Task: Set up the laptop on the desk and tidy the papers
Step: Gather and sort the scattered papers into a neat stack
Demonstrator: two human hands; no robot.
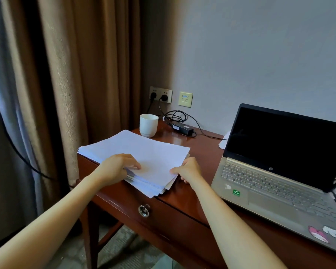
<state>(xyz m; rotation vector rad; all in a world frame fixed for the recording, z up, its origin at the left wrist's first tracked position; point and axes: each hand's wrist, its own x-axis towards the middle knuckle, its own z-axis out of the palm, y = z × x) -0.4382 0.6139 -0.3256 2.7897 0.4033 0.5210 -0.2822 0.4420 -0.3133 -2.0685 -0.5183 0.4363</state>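
Note:
A thick stack of white papers [144,152] lies on the left end of the wooden desk [200,154], its near corner hanging over the front edge. My left hand [117,167] grips the stack's near left edge, thumb on top. My right hand [189,169] holds the near right edge, thumb on the top sheet and fingers curled under. A gold laptop [275,171] stands open on the right of the desk, its screen black. More white sheets [224,142] stick out from behind the laptop's screen.
A white cup [148,125] stands at the back left of the desk. A black power adapter [182,128] with coiled cable lies beside it, plugged into wall sockets [160,94]. Brown curtains [85,74] hang on the left. A drawer with a metal pull [144,210] is below the papers.

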